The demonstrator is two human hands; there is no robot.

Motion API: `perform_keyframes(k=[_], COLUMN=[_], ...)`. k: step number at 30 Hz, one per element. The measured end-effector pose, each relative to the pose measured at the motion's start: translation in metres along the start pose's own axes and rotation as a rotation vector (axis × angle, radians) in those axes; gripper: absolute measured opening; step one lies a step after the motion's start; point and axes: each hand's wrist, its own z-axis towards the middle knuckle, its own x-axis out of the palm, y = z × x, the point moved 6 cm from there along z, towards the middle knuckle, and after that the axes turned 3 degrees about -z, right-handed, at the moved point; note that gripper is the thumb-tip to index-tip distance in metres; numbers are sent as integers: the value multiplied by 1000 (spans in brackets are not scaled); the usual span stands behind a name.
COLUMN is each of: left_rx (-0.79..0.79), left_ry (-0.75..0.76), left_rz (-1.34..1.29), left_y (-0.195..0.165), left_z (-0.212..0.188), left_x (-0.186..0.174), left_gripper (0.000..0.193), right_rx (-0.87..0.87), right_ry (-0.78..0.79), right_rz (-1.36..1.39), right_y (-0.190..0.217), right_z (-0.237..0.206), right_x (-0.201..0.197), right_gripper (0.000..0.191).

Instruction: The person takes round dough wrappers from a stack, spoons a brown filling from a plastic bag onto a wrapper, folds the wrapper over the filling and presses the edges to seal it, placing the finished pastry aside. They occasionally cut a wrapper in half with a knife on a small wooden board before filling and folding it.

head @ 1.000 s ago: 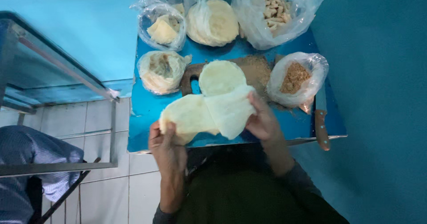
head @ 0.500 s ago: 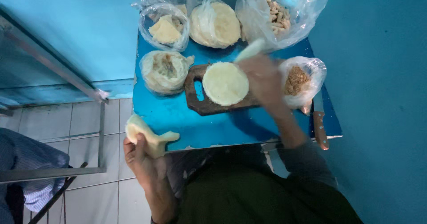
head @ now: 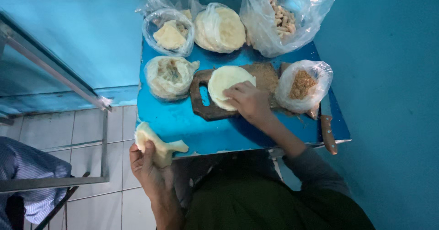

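Pale dough fills the middle of the frame: a flat round disc [head: 227, 84] lies on a dark wooden cutting board [head: 215, 111] set on a blue table [head: 256, 132]. Just right of centre, the right hand [head: 249, 102] rests on the disc's lower right edge, fingers curled down onto it and pressing rather than lifting. At lower left, off the table's edge and over the tiled floor [head: 68, 134], the left hand [head: 151, 166] is closed around a folded, limp piece of dough [head: 157, 144], thumb across its front. Brown crumbs dust the board's right part. To the right a clear bag of brown crumbs [head: 302, 84] stands touching the board, and a knife with a wooden handle [head: 328, 132] lies along the table's right edge. Along the top sit bags of flatbread [head: 219, 28], pale dough pieces [head: 169, 34] and light strips [head: 283, 17]; another bagged round [head: 170, 76] lies left of the board.
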Motion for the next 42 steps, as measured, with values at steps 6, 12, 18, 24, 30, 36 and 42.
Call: perform_keyframes(k=[6,12,18,24,30,36,42], left_rx=[-37,-131,-191,-274,-419,-434,-314], left_ry=[54,35,68,137,243,349,340], left_rz=[8,125,162,127,-19,182,323], left_y=[12,33,50,63,92,128,147], left_z=[-8,-23,-38,-49,-62,-76,-77], left_x=[15,34,47,68,99,121,115], left_gripper=[18,25,27,33,39,53,35], right_rx=[-28,-33,-25,-116,129,265,783], right_ry=[-49,-80,-55,-48,-101,-82,84], right_rz=[-42,-141,-107,-81,521,712,1447], right_y=[10,12,11,18,17,-7,-46], right_z=[-19,-31,-37,-47,-81,-106,-130], right_x=[-2,2,-2,-28,-53,-32,11], right_gripper=[23,27,32,47,43,24,17])
